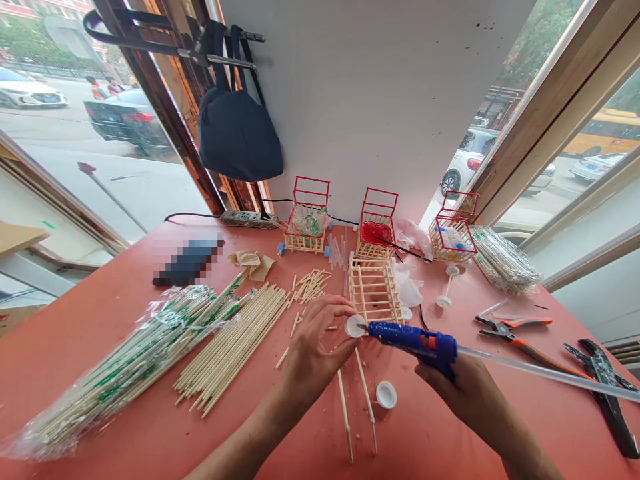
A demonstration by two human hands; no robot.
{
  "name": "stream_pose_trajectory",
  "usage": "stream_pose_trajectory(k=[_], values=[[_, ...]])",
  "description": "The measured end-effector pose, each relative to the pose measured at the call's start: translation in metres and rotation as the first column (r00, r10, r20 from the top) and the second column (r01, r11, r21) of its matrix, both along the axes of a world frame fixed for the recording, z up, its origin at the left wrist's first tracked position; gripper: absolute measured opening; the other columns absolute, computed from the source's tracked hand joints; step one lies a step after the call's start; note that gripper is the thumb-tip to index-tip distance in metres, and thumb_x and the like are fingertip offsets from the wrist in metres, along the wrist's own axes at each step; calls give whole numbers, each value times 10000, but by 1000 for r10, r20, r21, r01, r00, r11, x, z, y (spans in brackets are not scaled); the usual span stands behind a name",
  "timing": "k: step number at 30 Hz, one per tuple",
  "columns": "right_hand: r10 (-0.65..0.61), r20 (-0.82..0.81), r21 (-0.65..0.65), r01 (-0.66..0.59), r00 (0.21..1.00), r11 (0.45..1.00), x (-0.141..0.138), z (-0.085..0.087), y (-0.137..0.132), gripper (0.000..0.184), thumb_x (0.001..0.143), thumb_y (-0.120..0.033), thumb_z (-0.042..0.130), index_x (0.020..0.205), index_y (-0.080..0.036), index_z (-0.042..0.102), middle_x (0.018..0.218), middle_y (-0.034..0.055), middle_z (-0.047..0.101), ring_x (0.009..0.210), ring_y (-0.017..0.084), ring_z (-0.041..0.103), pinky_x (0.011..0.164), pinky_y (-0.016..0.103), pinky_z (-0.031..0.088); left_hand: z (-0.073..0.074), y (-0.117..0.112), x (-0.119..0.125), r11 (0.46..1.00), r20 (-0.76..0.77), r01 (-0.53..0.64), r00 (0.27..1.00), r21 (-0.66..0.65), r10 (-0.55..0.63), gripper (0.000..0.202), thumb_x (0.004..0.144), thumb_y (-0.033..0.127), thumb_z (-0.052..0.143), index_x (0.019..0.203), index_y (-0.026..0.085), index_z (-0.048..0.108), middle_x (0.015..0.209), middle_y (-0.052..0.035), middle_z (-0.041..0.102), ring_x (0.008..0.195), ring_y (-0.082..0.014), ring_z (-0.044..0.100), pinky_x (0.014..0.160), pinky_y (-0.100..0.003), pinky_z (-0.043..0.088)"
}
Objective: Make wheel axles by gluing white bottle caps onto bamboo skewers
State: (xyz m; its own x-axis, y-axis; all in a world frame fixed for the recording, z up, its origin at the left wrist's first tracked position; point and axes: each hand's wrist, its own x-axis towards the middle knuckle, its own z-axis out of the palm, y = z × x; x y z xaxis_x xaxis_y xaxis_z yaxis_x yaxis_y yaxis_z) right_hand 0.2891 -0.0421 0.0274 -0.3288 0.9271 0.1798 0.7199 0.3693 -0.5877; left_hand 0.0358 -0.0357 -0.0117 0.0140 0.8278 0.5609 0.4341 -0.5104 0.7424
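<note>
Between thumb and fingers, my left hand (317, 337) pinches a small white bottle cap (355, 326). My right hand (465, 387) is wrapped round the handle of a blue hot glue gun (413, 339), whose nozzle meets the cap. A clear glue stick (545, 373) runs out of the gun's back end to the right. Just beyond the cap stands a small frame of wooden sticks (377, 290), with two long sticks (365, 393) stretching towards me. Another white cap (387, 395) lies on the table below the gun.
Three small stick carts with red handles, one of them (306, 230) at the left, stand along the back. Loose skewers (233, 347) and a plastic bag of skewers (135, 360) lie left. Pliers (520, 333) lie right. A dark bag (240, 133) hangs by the wall.
</note>
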Motion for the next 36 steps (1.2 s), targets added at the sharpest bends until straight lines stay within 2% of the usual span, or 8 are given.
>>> stream_pose_trajectory(k=[4,8,13,25,36], values=[[-4,5,-12,4,1000,1000,1,-1,-1,272,865,-421,558,663,-242,582,539,-9,583,494,189,551,546,309,530,-1,0,-1,1000,4,-3,1000,7,3,249,856,173,796,1068,218,674,1143,-84,713,1119,-258,667,965,-386,523],[-2,14,-52,3,1000,999,3,-3,-2,264,887,-429,557,730,-232,638,616,13,667,546,206,605,602,327,551,-2,0,0,1000,3,0,1000,-1,0,243,859,156,786,1063,221,672,1146,-82,710,1114,-255,664,966,-388,519],[15,18,-78,-14,1000,997,2,-4,-2,251,890,-435,558,813,-225,672,718,42,735,627,234,671,585,315,535,-1,0,1,1000,-17,13,1000,-6,-13,249,859,146,782,1065,229,669,1152,-77,716,1136,-257,660,987,-393,512],[-29,47,-23,30,998,999,2,-3,-2,302,879,-442,538,660,-236,559,544,-6,595,499,188,564,506,287,494,-1,-1,1,1000,-12,-5,1000,1,5,236,859,182,794,1058,227,677,1136,-76,715,1106,-253,677,972,-399,534],[-20,38,-19,21,999,1000,2,-1,-1,290,886,-448,549,692,-241,614,536,-13,573,511,201,572,551,315,541,-1,0,0,1000,0,-5,1000,0,5,252,847,166,798,1056,235,676,1132,-86,723,1111,-272,679,959,-429,549]])
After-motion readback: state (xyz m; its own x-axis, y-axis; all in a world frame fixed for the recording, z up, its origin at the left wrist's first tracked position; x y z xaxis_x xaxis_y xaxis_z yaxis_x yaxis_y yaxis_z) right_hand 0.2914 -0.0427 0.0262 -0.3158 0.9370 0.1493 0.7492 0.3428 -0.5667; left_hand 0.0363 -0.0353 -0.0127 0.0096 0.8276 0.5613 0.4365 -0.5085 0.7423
